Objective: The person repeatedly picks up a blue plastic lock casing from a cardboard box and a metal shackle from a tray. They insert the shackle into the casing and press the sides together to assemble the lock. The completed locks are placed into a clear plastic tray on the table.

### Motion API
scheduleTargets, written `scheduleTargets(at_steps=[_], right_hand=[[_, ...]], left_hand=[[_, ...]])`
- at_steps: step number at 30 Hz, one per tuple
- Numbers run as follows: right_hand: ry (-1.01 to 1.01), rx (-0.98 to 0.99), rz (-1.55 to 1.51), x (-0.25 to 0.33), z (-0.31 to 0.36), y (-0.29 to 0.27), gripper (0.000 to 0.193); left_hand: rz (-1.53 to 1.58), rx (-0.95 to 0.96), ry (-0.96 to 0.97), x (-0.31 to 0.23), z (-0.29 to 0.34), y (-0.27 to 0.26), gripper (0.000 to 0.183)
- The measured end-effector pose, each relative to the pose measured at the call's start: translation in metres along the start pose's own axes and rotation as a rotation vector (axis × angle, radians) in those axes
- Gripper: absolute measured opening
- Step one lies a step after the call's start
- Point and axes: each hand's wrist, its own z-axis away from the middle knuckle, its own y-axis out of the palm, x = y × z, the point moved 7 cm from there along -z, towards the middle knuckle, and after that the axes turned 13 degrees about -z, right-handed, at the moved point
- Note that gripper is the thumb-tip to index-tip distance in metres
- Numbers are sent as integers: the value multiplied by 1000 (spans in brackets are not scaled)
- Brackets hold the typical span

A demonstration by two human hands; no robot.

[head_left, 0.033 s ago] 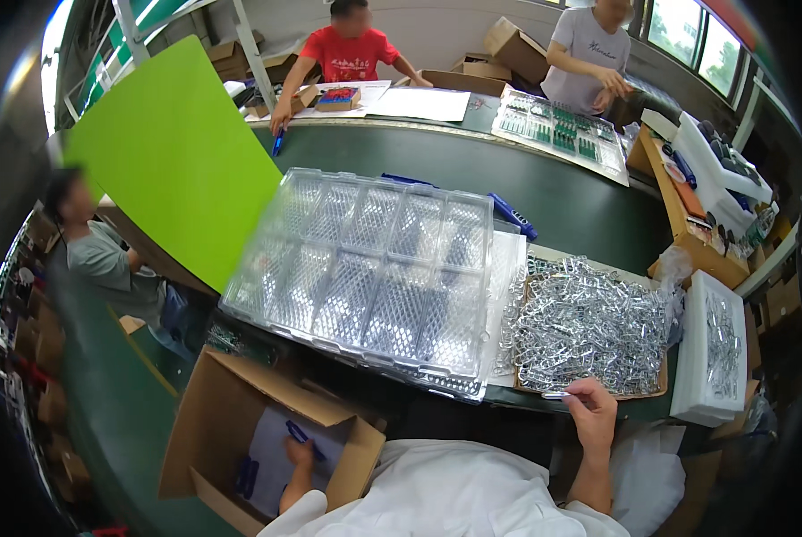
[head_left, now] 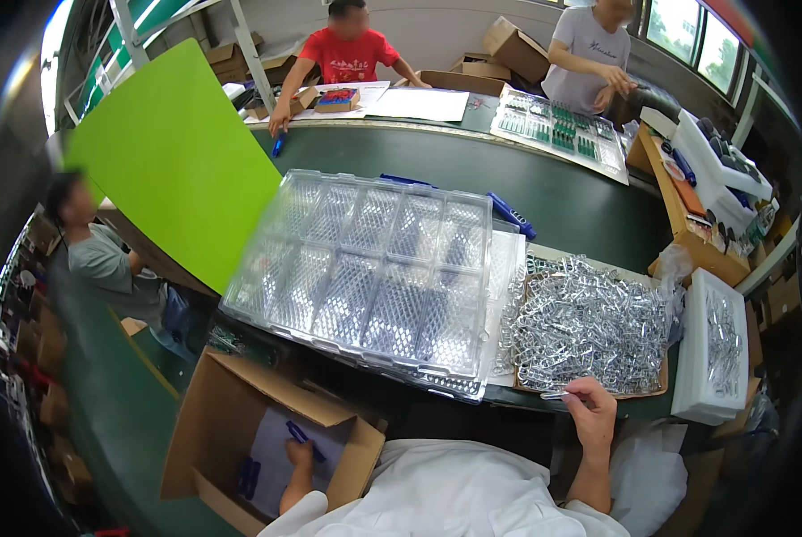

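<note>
My left hand (head_left: 301, 455) is inside an open cardboard box (head_left: 186, 421) at lower left. Its fingers are closed on a blue looped piece (head_left: 297, 432), whose exact kind I cannot make out. More dark blue pieces (head_left: 249, 478) lie in that box beside the hand. At the front edge of a shallow box heaped with small shiny metal clips (head_left: 589, 327), my right hand (head_left: 592, 410) pinches one slim silvery metal clip (head_left: 555, 395) between thumb and fingertips.
Clear plastic compartment trays (head_left: 365, 268) sit in front of me, beside a large lime-green sheet (head_left: 168, 161). A white foam box (head_left: 709, 349) of metal parts stands at right. Across the green table (head_left: 401, 148) two people work; another is at left.
The hands of the person at the back right have shifted slightly. My own two hands stay in almost the same places, with the same grips.
</note>
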Motion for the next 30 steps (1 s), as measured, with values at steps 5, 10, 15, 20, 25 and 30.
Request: scheduleTargets(at_steps=[5,10,15,20,25,30], right_hand=[[-75,12,79,16,-3,4,18],[114,-100,-94,-9,6,-6,21],[43,19,-284,9,-10,16,21],[-139,105,-269,57,-20,49,21],[-255,197,6,93,-17,86,16],[-218,186,188,77,-7,91,14]], left_hand=[[1276,265,-287,18,7,-22,18],[1363,166,-139,-75,83,-168,30],[1267,353,175,-199,159,-242,44],[1087,1123,486,-338,277,-210,64],[729,1460,725,-397,353,-184,64],[631,1511,816,-414,377,-174,58]])
